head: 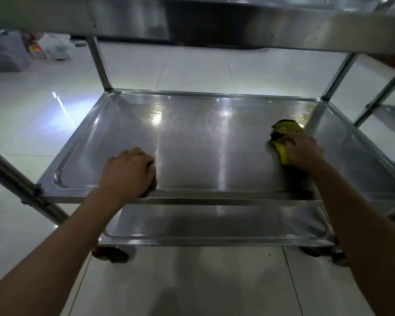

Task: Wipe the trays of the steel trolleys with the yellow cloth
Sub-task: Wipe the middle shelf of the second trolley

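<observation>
The steel trolley's middle tray (192, 144) fills the centre of the head view, shiny with wet streaks near its far edge. My right hand (303, 151) presses the crumpled yellow cloth (283, 135) flat onto the tray's right part. My left hand (128, 172) rests curled over the tray's near rim, left of centre, fingers bent down on the metal. A lower tray (214, 226) shows beneath the near rim, and the top tray (214, 21) spans overhead.
Upright steel posts (100, 65) stand at the tray's corners. A second trolley's frame (383, 92) is close on the right. Castor wheels (114, 254) sit on the white tiled floor. Bags and boxes (48, 49) lie at the far left.
</observation>
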A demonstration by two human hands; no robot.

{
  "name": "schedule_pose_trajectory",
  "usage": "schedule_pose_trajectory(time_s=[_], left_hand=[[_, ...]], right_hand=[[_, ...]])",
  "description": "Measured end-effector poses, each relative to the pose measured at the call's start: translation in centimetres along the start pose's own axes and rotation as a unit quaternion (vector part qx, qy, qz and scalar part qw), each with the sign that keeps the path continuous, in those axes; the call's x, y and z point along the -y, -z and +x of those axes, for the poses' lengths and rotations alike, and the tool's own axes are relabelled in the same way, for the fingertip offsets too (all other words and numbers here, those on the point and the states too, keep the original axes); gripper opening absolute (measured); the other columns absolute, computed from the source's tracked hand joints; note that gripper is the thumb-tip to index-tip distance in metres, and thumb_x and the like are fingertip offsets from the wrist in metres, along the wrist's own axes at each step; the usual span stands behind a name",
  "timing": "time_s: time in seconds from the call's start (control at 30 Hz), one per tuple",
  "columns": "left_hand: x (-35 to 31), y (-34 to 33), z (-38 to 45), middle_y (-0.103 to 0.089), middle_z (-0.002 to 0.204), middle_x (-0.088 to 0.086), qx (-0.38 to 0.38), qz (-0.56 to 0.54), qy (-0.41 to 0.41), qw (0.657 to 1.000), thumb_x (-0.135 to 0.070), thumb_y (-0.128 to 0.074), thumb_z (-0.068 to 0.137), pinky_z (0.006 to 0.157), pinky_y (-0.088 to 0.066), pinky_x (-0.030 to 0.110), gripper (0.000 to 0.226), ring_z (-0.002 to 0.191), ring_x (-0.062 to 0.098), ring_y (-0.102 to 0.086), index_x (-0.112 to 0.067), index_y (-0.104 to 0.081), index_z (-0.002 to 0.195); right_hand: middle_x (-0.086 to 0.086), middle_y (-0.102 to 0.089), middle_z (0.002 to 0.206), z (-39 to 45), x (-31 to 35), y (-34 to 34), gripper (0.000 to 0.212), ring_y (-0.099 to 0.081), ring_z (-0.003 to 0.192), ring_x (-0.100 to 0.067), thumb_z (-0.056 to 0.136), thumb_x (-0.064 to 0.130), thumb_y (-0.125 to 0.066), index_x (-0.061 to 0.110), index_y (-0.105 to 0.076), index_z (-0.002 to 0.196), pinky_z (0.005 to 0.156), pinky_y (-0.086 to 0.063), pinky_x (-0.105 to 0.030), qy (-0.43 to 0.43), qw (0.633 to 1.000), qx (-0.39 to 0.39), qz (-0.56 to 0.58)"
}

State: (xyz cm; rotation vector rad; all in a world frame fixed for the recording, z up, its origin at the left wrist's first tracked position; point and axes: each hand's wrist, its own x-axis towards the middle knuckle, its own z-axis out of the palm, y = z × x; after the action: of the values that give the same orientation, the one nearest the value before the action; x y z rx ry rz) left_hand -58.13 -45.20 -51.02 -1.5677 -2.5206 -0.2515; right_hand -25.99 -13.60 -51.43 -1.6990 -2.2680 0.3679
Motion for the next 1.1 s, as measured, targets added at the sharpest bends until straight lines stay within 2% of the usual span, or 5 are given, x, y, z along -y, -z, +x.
schedule_pose_trajectory(time_s=[0.13, 0.6, 0.83, 1.0, 1.1], left_hand=[[0.4, -0.2, -0.6, -0.061, 0.112, -0.002, -0.002, 0.011, -0.01, 1.0, -0.039, -0.04, 0.1, 0.077, -0.042, 0.038, 0.03, 0.098, 0.027, -0.06, -0.024, -0.065, 0.097], [2.2, -1.0, -0.5, -0.061, 0.108, 0.0, -0.024, 0.028, -0.027, 0.999, -0.039, -0.039, 0.099, 0.068, -0.035, 0.033, 0.03, 0.089, 0.026, -0.061, -0.023, -0.064, 0.094], [2.6, -0.8, -0.8, -0.06, 0.114, 0.003, -0.01, 0.021, -0.027, 0.999, -0.043, -0.038, 0.1, 0.074, -0.044, 0.038, 0.033, 0.094, 0.031, -0.063, -0.023, -0.065, 0.101], [2.0, -0.4, -0.9, -0.06, 0.111, 0.004, 0.003, 0.016, -0.033, 0.999, -0.037, -0.042, 0.1, 0.073, -0.046, 0.038, 0.026, 0.102, 0.028, -0.062, -0.021, -0.062, 0.098], [1.6, -0.4, -1.7, -0.06, 0.114, 0.006, -0.024, -0.002, -0.029, 0.999, -0.032, -0.042, 0.102, 0.074, -0.047, 0.039, 0.024, 0.098, 0.03, -0.062, -0.018, -0.061, 0.102]], right_hand=[[-0.01, -0.046, 0.15, -0.8, 2.4, -0.4, 0.046, -0.041, 0.136, -0.036, 0.097, 0.034, -0.041, 0.04, -0.048, 0.142, 0.111, -0.028, -0.054, -0.003, 1.0, 0.004, -0.025], [0.008, -0.033, 0.159, -10.5, 24.9, -9.3, 0.048, -0.021, 0.148, -0.026, 0.101, 0.031, -0.033, 0.037, -0.039, 0.149, 0.116, -0.018, -0.056, 0.258, 0.962, 0.092, 0.005], [0.007, -0.047, 0.15, -12.8, 21.1, -7.7, 0.042, -0.031, 0.144, -0.022, 0.102, 0.034, -0.031, 0.04, -0.048, 0.141, 0.114, -0.024, -0.049, 0.306, 0.947, 0.083, 0.042], [0.004, -0.053, 0.142, -12.5, 14.1, -5.1, 0.04, -0.044, 0.134, -0.023, 0.101, 0.036, -0.036, 0.041, -0.051, 0.138, 0.108, -0.038, -0.046, 0.23, 0.972, 0.035, 0.032], [0.001, -0.054, 0.14, -12.4, 11.1, -3.6, 0.039, -0.046, 0.132, -0.025, 0.101, 0.035, -0.038, 0.039, -0.052, 0.138, 0.108, -0.036, -0.048, 0.191, 0.981, 0.024, 0.023]])
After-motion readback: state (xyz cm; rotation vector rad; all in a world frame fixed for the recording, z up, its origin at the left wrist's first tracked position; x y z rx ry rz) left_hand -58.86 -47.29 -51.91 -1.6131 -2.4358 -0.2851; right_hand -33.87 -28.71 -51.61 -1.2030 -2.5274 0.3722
